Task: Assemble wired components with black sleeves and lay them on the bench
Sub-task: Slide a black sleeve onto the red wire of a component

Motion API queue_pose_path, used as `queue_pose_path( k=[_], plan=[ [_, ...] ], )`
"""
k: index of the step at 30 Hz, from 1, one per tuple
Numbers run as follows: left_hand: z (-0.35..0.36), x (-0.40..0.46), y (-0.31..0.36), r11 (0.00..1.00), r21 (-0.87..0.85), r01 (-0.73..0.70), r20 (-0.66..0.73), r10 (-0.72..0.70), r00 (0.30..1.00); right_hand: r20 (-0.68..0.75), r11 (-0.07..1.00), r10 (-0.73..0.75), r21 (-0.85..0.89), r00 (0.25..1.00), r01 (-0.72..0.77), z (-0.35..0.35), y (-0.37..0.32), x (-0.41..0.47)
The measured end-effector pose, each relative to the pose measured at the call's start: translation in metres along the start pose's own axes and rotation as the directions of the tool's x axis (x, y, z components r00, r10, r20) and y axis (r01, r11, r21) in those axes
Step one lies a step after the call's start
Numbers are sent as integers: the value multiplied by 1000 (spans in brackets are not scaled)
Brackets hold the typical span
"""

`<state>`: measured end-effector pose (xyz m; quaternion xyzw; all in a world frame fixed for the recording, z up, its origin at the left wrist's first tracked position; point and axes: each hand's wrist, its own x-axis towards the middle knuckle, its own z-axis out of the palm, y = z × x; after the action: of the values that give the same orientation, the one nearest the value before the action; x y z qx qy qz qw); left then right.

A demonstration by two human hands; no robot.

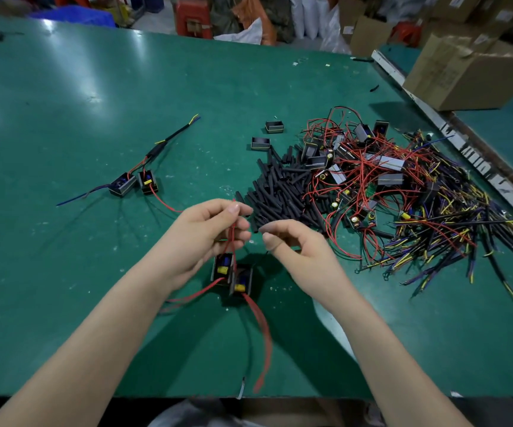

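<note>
1. While both forearms reach over the glossy green bench (pixel 64 97), the left hand (pixel 209 232) pinches thin red wires (pixel 232 238) between curled fingers, lifting them off the surface.
2. From those wires hang two small black box-shaped components w/ yellow and blue parts inside (pixel 233 274), side by side, just under the left hand; whether they touch the bench can't be told. More red leads trail from them toward the near edge.
3. Right hand (pixel 298 245), fingers curled, is just beside the left; its fingertips seem to pinch a short black sleeve (pixel 256 224), but motion blur leaves the grip unclear.
4. Heap of loose black tubular sleeves (pixel 283 189) lies just beyond the hands, touching a tangle of red-wired black and grey modules (pixel 360 161); yellow-tipped dark cable lengths (pixel 452 235) spread to the right.
5. Finished sleeved assy, two black boxes joined by a black sleeve w/ yellow and blue ends (pixel 144 174), lies at left, well apart.
6. Two empty black rectangular housings (pixel 267 134) sit behind the sleeve heap; brown cardboard carton (pixel 471 72) at far right.
</note>
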<state>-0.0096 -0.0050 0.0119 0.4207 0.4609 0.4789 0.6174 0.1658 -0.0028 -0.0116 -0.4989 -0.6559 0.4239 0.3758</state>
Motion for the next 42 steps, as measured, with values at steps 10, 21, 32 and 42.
queue_pose_path(
  k=[10,21,32,42],
  plan=[
    [2,-5,-7,988,-132,-74,19,77,997,49,882,303,364,952,-300,14,-8,5],
    [20,-6,-22,940,139,-310,-217,334,917,54,749,140,648,989,-141,24,-12,-4],
    [27,-6,-21,947,201,-251,-106,275,956,52,675,65,733,997,-82,21,-7,-4],
    [27,-8,-21,929,279,-243,-92,278,956,-129,780,19,623,991,67,15,-11,-1]
  ],
)
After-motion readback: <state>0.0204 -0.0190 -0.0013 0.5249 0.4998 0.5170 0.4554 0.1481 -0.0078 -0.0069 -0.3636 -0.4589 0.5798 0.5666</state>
